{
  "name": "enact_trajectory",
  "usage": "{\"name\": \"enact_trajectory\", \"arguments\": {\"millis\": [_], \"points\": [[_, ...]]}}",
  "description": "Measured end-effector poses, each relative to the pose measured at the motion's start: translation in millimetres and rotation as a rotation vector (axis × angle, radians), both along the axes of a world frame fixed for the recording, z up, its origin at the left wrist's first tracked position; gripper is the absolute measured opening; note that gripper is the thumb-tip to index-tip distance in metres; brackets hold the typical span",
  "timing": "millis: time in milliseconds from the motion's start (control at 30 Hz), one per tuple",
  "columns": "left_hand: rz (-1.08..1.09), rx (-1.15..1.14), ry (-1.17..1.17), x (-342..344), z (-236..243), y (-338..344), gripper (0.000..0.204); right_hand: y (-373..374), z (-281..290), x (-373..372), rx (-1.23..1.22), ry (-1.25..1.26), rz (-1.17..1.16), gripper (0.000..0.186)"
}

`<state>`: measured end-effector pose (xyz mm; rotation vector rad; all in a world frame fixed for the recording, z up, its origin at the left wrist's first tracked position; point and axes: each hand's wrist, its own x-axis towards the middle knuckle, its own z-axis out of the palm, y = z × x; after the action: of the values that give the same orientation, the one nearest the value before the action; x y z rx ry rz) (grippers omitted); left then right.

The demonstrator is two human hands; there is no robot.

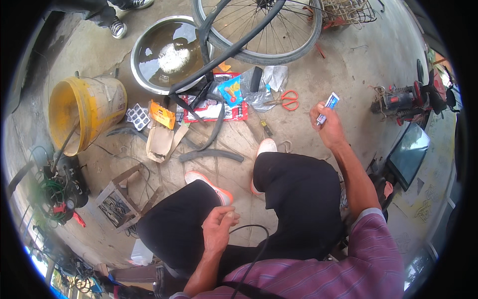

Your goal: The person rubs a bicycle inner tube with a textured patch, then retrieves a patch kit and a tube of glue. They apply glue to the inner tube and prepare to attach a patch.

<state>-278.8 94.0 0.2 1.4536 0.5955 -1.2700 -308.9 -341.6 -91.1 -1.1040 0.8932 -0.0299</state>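
Out to the right, my right hand is closed round a small white and blue tube, held up off the ground. My left hand rests close to my left knee with its fingers curled together; whatever they may pinch is too small or hidden to tell. Red-handled scissors lie on the ground between the tube and a clear plastic bag. A black inner tube drapes across the bicycle wheel and the rim of a metal basin of murky water. A cut rubber strip lies before my shoes.
At the left a yellow bucket lies tipped over, with a cardboard box of dark pieces nearer me. Several packets, a blister pack and a screwdriver are scattered ahead. A red machine stands right. Another person's shoe shows far left.
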Motion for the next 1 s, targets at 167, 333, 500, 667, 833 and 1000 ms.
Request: {"name": "enact_trajectory", "arguments": {"millis": [167, 333, 500, 667, 833, 1000], "points": [[0.096, -0.095, -0.081, 17, -77, -17, 0.025, 7, -157, -16, -0.118, 0.308, 0.009, 0.018], [0.07, -0.059, -0.279, 29, -118, -29, 0.027, -19, -309, -58, -0.178, 0.437, 0.113, 0.019], [0.029, 0.044, -0.253, 10, -121, -24, 0.024, -17, -317, -39, -0.686, 0.376, 0.486, 0.024], [0.045, 0.077, -0.222, -5, -130, -23, 0.025, -20, -329, -40, -0.847, 0.287, 0.693, 0.027], [0.014, 0.112, -0.147, -5, -126, -28, 0.03, -17, -327, -35, -1.147, 0.442, 0.89, 0.038], [-0.088, 0.14, -0.235, -7, -135, -22, 0.031, -27, -336, -23, -1.257, 0.414, 1.01, 0.043]]}}
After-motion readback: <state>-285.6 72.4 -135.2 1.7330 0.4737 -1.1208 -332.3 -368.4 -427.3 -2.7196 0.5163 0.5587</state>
